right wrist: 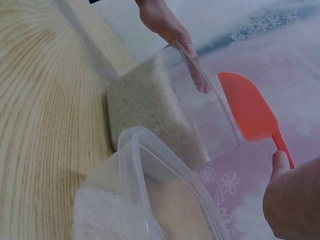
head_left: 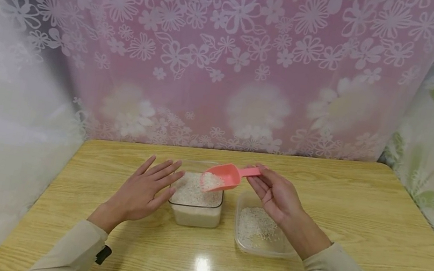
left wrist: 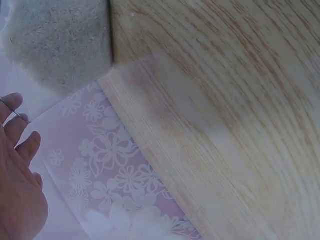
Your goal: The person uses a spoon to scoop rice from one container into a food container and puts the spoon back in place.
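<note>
Across a wood-grain table (head_left: 154,263) from a pink flowered cloth (head_left: 205,100), a person in pale sleeves holds a coral-pink scoop (head_left: 231,174) above a clear, deep box (head_left: 195,205). The right hand (head_left: 278,197) pinches the scoop by its handle (head_left: 251,172), thumb and fingers closed on it. The scoop's lip points left, and a small heap of loose rice (head_left: 211,181) lies toward that lip. Beneath, the deep box holds plenty of rice (head_left: 192,191), with a band of bare wall above it.

The left hand (head_left: 144,192) grips nothing; its fingers are straight and spread at the box's left edge. Whether they touch the wall or lie just beside it, I cannot tell.

To the right, partly under the right wrist, is a shallower see-through tub (head_left: 262,253), set apart from the deep box, with a thinner scatter of rice (head_left: 256,222) inside.

To my eye, steadiness matters most here. With the grains so near the lip, a slight upward tilt would guard against spilling. The handle is pinched near its end, so a grip closer to the bowl would give better control. The left fingers could rest firmly against the box to stop it sliding, clear of the lip.
</note>
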Tool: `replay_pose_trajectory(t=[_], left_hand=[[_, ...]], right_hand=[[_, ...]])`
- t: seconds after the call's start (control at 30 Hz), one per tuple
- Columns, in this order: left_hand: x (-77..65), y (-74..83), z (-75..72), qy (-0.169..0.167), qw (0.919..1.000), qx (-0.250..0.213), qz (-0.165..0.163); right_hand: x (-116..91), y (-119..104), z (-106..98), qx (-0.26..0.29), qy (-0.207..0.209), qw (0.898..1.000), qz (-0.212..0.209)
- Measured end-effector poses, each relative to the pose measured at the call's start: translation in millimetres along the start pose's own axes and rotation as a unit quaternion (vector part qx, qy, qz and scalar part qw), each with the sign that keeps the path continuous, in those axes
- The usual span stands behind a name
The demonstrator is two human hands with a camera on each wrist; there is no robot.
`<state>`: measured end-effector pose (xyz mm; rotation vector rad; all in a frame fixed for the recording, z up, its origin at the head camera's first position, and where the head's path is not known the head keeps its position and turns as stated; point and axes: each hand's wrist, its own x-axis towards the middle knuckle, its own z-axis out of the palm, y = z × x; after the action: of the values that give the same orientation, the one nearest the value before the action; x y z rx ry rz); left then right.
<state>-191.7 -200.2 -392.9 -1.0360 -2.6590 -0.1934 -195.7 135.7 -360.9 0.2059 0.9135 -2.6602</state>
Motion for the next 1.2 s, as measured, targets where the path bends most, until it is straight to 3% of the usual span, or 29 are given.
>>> replay_pose_trajectory(t=[0.4, 0.7, 1.2], left_hand=[[-0.1, 0.4, 2.6, -0.003, 0.9999, -0.014, -0.009], [-0.7, 1.0, 2.7, -0.007, 0.9996, -0.023, -0.013], [-0.6, 1.5, 3.8, 0.002, 0.9996, -0.026, -0.012]], right_hand=[[-5, -10, -7, 0.017, -0.003, 1.000, 0.006], [-15, -23, -18, 0.036, -0.029, 0.999, 0.011], [-43, -63, -81, 0.059, -0.092, 0.994, 0.022]])
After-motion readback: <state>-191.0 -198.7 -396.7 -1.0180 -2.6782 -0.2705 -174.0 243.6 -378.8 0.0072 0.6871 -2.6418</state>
